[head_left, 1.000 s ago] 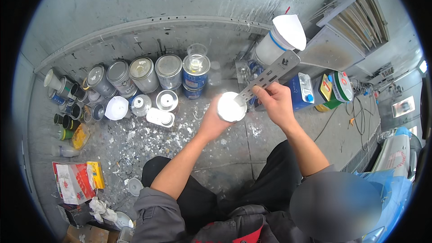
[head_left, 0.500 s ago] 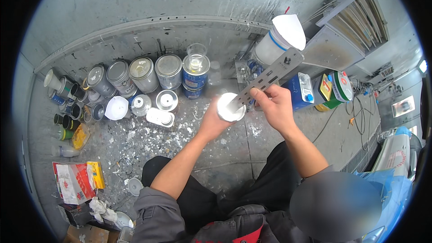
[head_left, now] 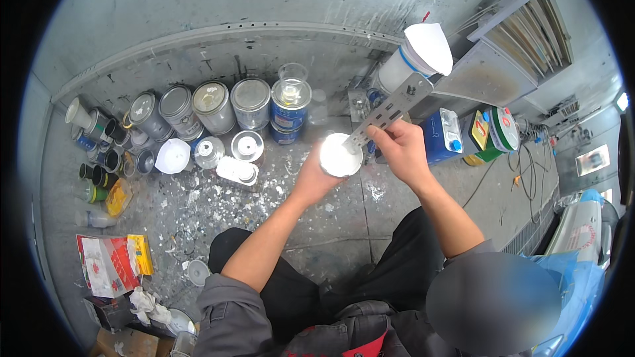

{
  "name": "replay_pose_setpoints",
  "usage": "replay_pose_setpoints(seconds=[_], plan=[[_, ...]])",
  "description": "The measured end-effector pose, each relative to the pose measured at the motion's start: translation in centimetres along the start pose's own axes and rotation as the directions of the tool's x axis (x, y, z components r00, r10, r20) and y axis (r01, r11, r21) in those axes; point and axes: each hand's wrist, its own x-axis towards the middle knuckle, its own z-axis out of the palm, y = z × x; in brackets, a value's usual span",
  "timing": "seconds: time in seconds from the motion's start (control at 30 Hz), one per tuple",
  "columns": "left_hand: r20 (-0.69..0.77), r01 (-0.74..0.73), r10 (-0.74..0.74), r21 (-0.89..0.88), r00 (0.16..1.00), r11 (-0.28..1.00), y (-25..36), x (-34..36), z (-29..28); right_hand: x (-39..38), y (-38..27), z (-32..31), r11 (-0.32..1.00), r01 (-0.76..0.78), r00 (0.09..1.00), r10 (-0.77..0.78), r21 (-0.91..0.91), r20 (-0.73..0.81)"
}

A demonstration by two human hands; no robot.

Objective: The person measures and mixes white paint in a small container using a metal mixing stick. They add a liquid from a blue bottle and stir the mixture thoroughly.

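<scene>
My left hand (head_left: 316,175) is wrapped round the side of a cup of white paint (head_left: 341,156), held in front of me above the floor. In my right hand (head_left: 399,149), thumb and fingers pinch a flat, slotted metal stirring stick (head_left: 391,110). The stick slants up to the right, and its lower end reaches the cup at the rim. How deep it goes into the white paint I cannot tell. Beyond the stick's upper end stands a white container with a blue band (head_left: 395,71), topped by a white paper cone strainer (head_left: 428,49).
Several paint cans (head_left: 250,102) line the wall, one blue can (head_left: 288,119) bearing a clear cup (head_left: 293,77). Nearer are a white-topped can (head_left: 247,146) and a white bottle (head_left: 237,170). To the right stand a blue jerrycan (head_left: 442,137) and a green-and-white canister (head_left: 500,131). Cables (head_left: 529,175) trail over the floor.
My right hand and the stirring stick have shifted slightly left and down, the stick's top lower than before. The cup stays in my left hand in nearly the same place.
</scene>
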Motion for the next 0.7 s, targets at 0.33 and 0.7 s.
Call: replay_pose_setpoints(seconds=[0.33,0.7], plan=[[-0.025,0.041,-0.04,0.025,0.999,0.999,-0.5,0.1,-0.3,-1.3,-1.4,0.8,0.999,-0.04,0.998,0.039,0.021,0.047],[-0.008,0.022,-0.021,0.073,1.0,0.997,0.1,-0.1,-0.7,0.7,-4.9,-1.0,0.996,0.042,0.999,-0.044,0.078,0.025]])
